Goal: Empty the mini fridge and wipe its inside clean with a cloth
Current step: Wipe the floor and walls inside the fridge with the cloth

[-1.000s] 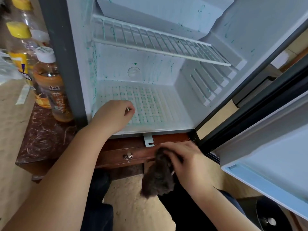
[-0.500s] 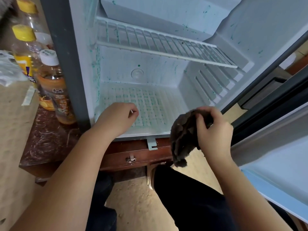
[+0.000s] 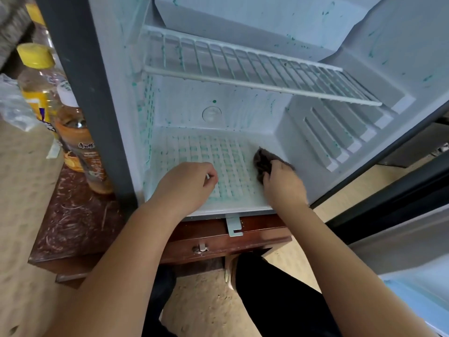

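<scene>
The mini fridge (image 3: pixel 303 132) stands open with nothing stored inside, its white walls and floor flecked with green stains. One white wire shelf (image 3: pixel 255 69) spans the upper part. My right hand (image 3: pixel 283 184) holds a dark grey-brown cloth (image 3: pixel 263 161) down on the right side of the fridge floor. My left hand (image 3: pixel 185 184) rests on the front left of the floor, its fingers curled round the front wire of a white rack (image 3: pixel 218 161) that lies there.
The fridge door (image 3: pixel 413 251) hangs open at the right. Several drink bottles (image 3: pixel 82 147) stand on the dark wooden table (image 3: pixel 73 227) left of the fridge, by a clear plastic bag (image 3: pixel 14 105). A drawer with a metal pull (image 3: pixel 200 248) sits below the fridge. My dark-trousered legs are underneath.
My right hand lifted the cloth from below the table edge up into the fridge and set it on the right of the floor. My left hand stayed put.
</scene>
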`<state>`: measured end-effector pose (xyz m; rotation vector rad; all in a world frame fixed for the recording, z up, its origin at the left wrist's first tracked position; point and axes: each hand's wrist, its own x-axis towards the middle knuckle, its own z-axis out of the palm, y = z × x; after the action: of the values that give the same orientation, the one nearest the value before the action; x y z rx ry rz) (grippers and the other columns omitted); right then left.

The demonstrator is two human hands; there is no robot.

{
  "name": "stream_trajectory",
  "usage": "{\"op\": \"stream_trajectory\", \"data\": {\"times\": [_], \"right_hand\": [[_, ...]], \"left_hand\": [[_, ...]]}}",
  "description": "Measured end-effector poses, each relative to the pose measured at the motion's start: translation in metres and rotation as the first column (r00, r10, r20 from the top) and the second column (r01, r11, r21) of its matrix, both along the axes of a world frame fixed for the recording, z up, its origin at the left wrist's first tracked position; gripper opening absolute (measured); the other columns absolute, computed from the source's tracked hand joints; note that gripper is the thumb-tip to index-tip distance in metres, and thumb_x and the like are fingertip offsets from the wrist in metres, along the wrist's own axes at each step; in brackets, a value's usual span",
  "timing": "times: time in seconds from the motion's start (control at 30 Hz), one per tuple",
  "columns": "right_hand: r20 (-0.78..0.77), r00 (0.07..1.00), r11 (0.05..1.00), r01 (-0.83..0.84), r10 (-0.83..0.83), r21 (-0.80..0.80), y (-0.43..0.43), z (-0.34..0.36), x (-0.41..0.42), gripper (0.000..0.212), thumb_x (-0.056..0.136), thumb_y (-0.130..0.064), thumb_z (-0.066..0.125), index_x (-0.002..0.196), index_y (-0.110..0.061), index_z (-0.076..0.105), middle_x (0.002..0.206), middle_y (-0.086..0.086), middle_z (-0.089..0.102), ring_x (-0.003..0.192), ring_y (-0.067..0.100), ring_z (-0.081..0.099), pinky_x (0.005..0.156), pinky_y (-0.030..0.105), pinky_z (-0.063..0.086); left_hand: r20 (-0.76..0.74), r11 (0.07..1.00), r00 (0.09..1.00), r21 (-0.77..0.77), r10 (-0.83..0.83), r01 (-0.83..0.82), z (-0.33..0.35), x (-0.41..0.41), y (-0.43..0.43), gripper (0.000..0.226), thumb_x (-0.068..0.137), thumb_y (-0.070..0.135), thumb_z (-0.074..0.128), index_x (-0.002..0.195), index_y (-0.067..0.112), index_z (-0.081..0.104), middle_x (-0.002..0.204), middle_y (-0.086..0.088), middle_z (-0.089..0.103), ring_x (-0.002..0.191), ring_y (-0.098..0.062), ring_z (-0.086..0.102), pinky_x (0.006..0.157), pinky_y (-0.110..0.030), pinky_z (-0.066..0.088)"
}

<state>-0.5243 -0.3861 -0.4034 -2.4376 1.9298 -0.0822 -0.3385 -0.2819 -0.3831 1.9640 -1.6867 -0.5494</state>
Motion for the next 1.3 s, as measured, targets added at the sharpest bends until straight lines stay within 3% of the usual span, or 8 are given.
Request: {"op": "stream_trajectory", "data": {"times": [0.17,0.37,0.5,0.73,0.87,1.1,1.3], "right_hand": [[-0.085,0.996,0.999,0.033,-0.035,-0.029,-0.067,0.006,0.036,0.042,0.099,-0.013,0.039,0.140,-0.010,0.034,0.124,0.017,0.055,0.116,0.033,0.049,0.077,0.035,0.040],[0.147,0.989,0.991,0.044,-0.025,-0.124,-0.099,-0.007,0.057,0.034,0.096,-0.008,0.039,0.126,-0.007,0.055,0.128,0.015,0.051,0.115,0.031,0.048,0.084,0.033,0.040],[0.237,0.963,0.978,-0.081,0.127,-0.192,-0.093,-0.012,0.066,0.035,0.095,-0.008,0.040,0.123,-0.007,0.060,0.126,0.012,0.055,0.115,0.029,0.047,0.086,0.031,0.039],[0.110,0.917,0.923,-0.373,0.382,-0.094,-0.097,0.004,0.076,0.038,0.090,-0.006,0.048,0.125,-0.013,0.060,0.126,0.008,0.057,0.110,0.029,0.053,0.085,0.031,0.042],[0.009,0.909,0.908,-0.417,0.417,0.027,-0.101,0.018,0.071,0.039,0.090,-0.006,0.050,0.125,-0.016,0.061,0.122,0.009,0.058,0.107,0.029,0.054,0.087,0.033,0.045],[0.073,0.897,0.898,-0.439,0.436,0.017,-0.053,0.013,0.038,0.032,0.090,-0.008,0.052,0.118,-0.012,0.066,0.118,0.010,0.060,0.107,0.031,0.055,0.087,0.038,0.048],[0.070,0.887,0.887,-0.460,0.457,0.028,0.013,0.016,-0.005,0.039,0.088,-0.001,0.050,0.121,-0.016,0.064,0.122,0.004,0.059,0.114,0.026,0.051,0.087,0.035,0.047]], "left_hand": [[0.013,1.000,1.000,-0.031,0.005,-0.005,-0.005,0.002,-0.008,0.021,0.099,0.030,0.047,0.107,0.025,0.065,0.084,0.013,0.058,0.068,-0.004,0.049,0.057,-0.017,0.033],[0.006,0.999,0.999,-0.033,0.035,-0.035,-0.004,0.008,-0.014,0.022,0.099,0.031,0.046,0.108,0.024,0.065,0.091,0.006,0.068,0.076,-0.010,0.059,0.072,-0.027,0.047],[0.020,1.000,0.999,-0.013,0.026,-0.026,-0.005,0.007,-0.015,0.022,0.099,0.031,0.046,0.107,0.024,0.065,0.086,0.005,0.068,0.072,-0.009,0.058,0.072,-0.028,0.048],[-0.002,0.998,0.999,-0.040,0.047,-0.047,-0.004,0.004,-0.013,0.021,0.098,0.029,0.049,0.108,0.023,0.066,0.092,0.004,0.069,0.077,-0.012,0.060,0.076,-0.032,0.051],[-0.009,0.998,0.999,-0.049,0.048,-0.048,-0.001,0.003,-0.015,0.021,0.098,0.027,0.050,0.108,0.022,0.067,0.095,0.003,0.069,0.080,-0.014,0.061,0.078,-0.033,0.051],[-0.010,0.997,0.998,-0.053,0.055,-0.055,0.002,0.003,-0.013,0.021,0.099,0.027,0.047,0.107,0.022,0.066,0.096,0.005,0.067,0.075,-0.010,0.054,0.069,-0.024,0.041],[-0.024,0.998,0.999,-0.029,0.047,-0.048,0.005,0.001,-0.001,0.021,0.098,0.025,0.048,0.105,0.020,0.067,0.096,0.003,0.068,0.079,-0.015,0.058,0.073,-0.029,0.047]]}}
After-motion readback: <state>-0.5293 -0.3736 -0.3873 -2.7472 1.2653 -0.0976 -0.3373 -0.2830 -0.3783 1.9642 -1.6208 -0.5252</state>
